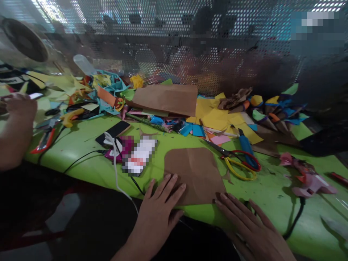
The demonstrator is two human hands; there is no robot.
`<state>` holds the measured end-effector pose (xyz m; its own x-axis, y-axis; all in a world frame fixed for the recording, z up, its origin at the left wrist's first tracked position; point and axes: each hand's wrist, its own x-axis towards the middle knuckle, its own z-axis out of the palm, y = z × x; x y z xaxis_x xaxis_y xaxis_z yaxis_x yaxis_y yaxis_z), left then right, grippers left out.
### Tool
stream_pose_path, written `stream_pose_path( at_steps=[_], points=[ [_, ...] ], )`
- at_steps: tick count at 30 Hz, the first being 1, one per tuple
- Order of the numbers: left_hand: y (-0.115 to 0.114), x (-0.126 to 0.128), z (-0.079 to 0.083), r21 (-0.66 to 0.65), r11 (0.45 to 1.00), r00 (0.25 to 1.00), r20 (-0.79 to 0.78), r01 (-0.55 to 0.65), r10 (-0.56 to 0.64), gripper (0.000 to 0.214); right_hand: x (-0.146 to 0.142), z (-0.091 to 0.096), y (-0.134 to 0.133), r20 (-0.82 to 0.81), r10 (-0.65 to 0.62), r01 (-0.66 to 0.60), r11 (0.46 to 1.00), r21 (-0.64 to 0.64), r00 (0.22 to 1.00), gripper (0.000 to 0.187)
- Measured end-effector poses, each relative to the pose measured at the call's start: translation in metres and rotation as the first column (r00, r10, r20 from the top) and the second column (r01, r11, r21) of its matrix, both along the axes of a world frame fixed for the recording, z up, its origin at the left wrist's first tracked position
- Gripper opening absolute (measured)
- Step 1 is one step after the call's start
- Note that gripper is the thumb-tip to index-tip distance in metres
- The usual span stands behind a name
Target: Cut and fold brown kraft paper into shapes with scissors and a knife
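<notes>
A sheet of brown paper (193, 170) with rounded far corners lies flat on the green table in front of me. My left hand (161, 201) rests with fingers spread over its near left edge. At the sheet's near right corner, my right hand (244, 215) lies flat, fingers stretched, fingertips at the paper's edge. Just right of the sheet are open scissors (231, 159) with red and yellow handles and a blue utility knife (246, 146). To its left lies a phone (140, 156) with a lit, blurred screen.
A pink glue gun (312, 185) sits at right, its cord hanging over the table edge. Coloured paper scraps (217, 114) and a larger brown paper piece (168, 98) pile along the perforated metal screen (168, 43). Another person's arm (16, 130) reaches in at left, near orange-handled pliers (46, 137).
</notes>
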<state>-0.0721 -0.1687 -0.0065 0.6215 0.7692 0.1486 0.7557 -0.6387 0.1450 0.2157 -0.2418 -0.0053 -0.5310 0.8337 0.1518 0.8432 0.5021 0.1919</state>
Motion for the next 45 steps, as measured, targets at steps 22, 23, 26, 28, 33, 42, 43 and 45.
stream_pose_path(
  at_steps=[22,23,26,28,33,42,43,45],
  points=[
    [0.014,0.002,-0.005,0.154,0.982,0.976,0.171,0.107,-0.133,0.044,-0.003,0.003,0.025,-0.321,-0.036,0.02,0.998,-0.055,0.946,0.038],
    [0.015,0.002,-0.005,0.173,0.977,0.964,0.214,0.125,-0.161,0.042,-0.003,0.003,0.026,-0.329,-0.041,0.021,0.998,-0.062,0.943,0.038],
    [0.016,0.002,-0.004,0.216,0.966,0.914,0.349,0.139,-0.209,0.035,-0.004,0.003,0.031,-0.357,-0.043,0.026,0.998,-0.052,0.933,0.037],
    [0.017,0.004,-0.003,0.232,0.964,0.884,0.414,0.128,-0.217,0.031,-0.005,0.003,0.035,-0.375,-0.024,0.017,1.0,-0.023,0.927,0.036],
    [0.016,0.007,-0.004,0.211,0.971,0.863,0.462,0.116,-0.204,0.026,-0.007,0.0,0.041,-0.403,0.026,-0.01,0.999,0.042,0.915,0.031],
    [0.011,0.006,-0.007,0.143,0.986,0.872,0.467,0.091,-0.148,0.028,-0.005,-0.002,0.043,-0.379,0.047,-0.031,0.998,0.05,0.924,0.035],
    [0.011,0.006,-0.007,0.137,0.986,0.874,0.465,0.09,-0.144,0.028,-0.005,-0.002,0.043,-0.377,0.045,-0.03,0.999,0.045,0.925,0.035],
    [0.012,0.004,-0.004,0.128,0.988,0.88,0.454,0.086,-0.136,0.029,-0.005,-0.001,0.043,-0.383,0.04,-0.029,0.999,0.035,0.923,0.034]
  ],
)
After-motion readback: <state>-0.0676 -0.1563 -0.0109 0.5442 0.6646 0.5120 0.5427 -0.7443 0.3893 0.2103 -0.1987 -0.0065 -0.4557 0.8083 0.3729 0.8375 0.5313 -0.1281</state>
